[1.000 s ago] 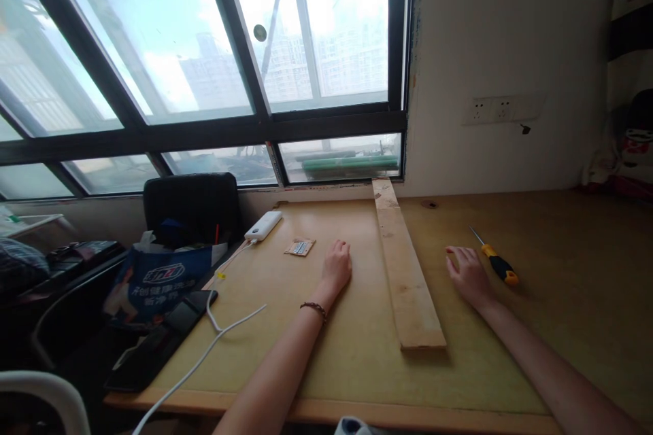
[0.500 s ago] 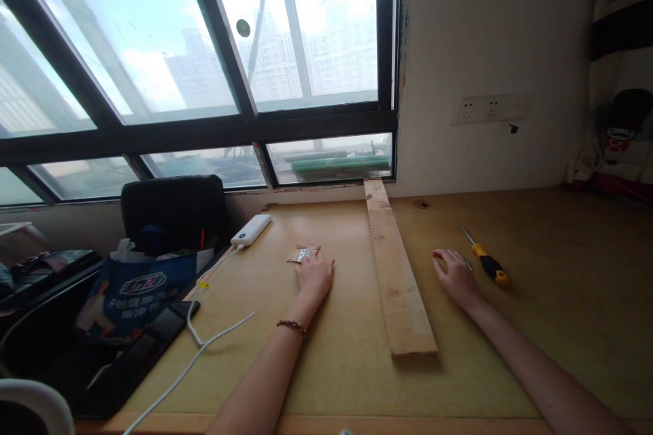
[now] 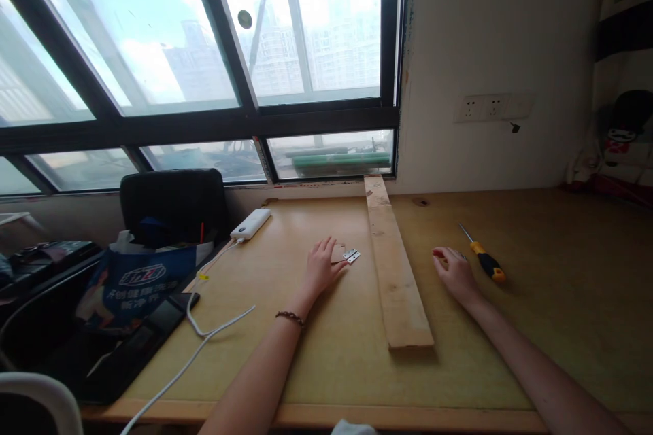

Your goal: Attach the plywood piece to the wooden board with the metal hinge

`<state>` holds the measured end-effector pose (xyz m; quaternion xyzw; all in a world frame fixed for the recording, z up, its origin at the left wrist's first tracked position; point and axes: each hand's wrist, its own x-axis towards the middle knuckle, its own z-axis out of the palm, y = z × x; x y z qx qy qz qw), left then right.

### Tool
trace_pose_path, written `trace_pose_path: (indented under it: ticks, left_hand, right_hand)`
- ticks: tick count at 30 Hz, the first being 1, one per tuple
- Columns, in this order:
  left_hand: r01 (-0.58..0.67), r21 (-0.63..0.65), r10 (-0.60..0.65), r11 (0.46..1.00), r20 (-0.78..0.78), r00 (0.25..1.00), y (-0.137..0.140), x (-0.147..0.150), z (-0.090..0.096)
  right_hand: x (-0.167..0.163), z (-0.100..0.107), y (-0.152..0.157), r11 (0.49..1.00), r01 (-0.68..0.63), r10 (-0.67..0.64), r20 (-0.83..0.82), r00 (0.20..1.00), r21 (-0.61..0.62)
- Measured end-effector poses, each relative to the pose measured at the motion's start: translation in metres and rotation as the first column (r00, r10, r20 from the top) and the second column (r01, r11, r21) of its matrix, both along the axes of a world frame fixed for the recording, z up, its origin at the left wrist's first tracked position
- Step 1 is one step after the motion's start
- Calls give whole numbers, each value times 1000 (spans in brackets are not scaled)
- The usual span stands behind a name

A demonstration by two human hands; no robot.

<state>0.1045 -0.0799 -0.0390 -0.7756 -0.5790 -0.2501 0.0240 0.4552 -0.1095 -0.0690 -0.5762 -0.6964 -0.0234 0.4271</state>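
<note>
My left hand (image 3: 322, 272) rests on the table left of a wooden board, its fingers stretched and apart. A small silvery metal hinge (image 3: 352, 256) with screw holes lies by my left thumb tip, which seems to touch its edge. The long wooden board (image 3: 398, 272) lies lengthwise between my hands. To its right, my right hand (image 3: 456, 277) rests on its side with fingers curled towards the thumb; what they hold, if anything, is hidden. Just beyond that hand lies a screwdriver (image 3: 487, 262) with a yellow and black handle.
A white power bank (image 3: 251, 224) with a white cable (image 3: 224, 333) occupies the table's left side. Past the left edge stand a black chair (image 3: 173, 207) and a blue bag (image 3: 137, 285). A window (image 3: 311, 27) and a wall with sockets (image 3: 482, 109) rise behind the table.
My left hand has moved slightly right and its fingers have spread. The hinge, earlier under the fingertips, now lies to the right of the hand, nearer the board. My right hand stays about where it was.
</note>
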Motion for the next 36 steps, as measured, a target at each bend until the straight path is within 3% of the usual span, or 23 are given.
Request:
trace_pose_path:
  ticks: [2,6,22,36]
  left_hand:
    - [-37,-64,37,997,2,999,6,-11,-4]
    - [11,-156,-5,988,39,999,12,-18,-9]
    - [43,-186,-55,982,-59,997,-9,3,4]
    - [252,-182,-272,951,-92,958,-19,12,10]
  right_hand:
    - [1,-1,1,1000,6,-6,-6,1000,-9]
    - [1,-3,1,999,8,-9,-13,1000,-31]
    - [2,0,-2,999,8,-11,-64,998,-49]
    - [-7,-1,-4,993,-62,53,-92,994,-100]
